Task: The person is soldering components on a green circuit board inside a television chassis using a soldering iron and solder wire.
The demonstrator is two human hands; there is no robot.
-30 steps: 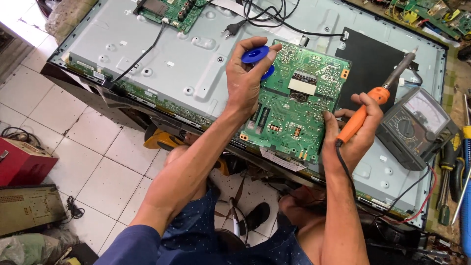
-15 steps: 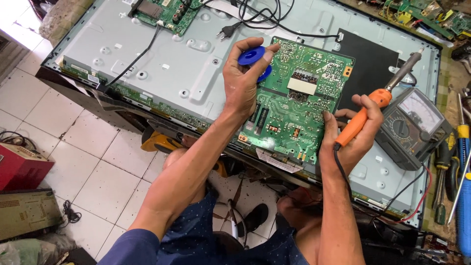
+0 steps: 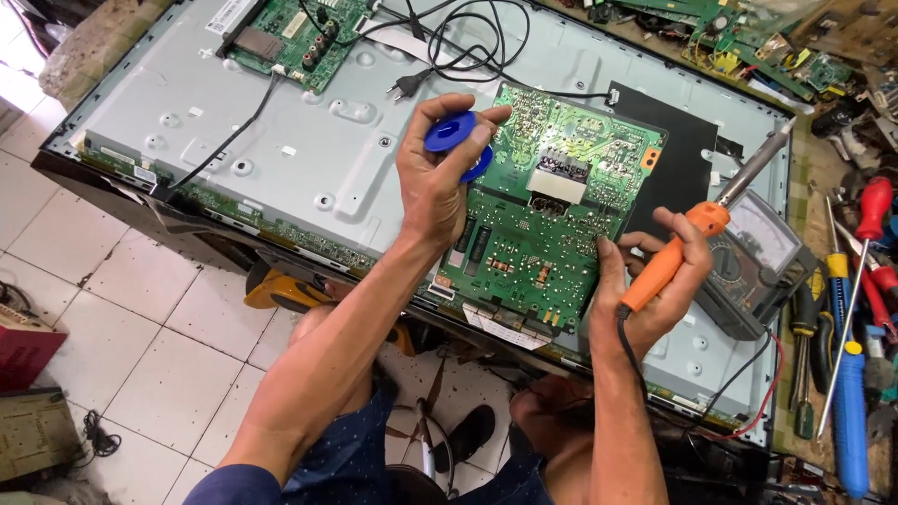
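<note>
A green circuit board lies solder side up on the grey metal back panel of a flat screen. My left hand grips a small blue spool at the board's upper left edge. My right hand rests at the board's right edge and holds an orange-handled soldering iron; its metal tip points up and to the right, away from the board.
A multimeter sits right of my right hand. Screwdrivers and pens lie along the right side. Another green board and a black plug cable sit at the panel's top. Tiled floor lies left.
Both hands and the board stay in nearly the same pose. The view has shifted slightly, so the panel sits a little lower and further right in the frame.
</note>
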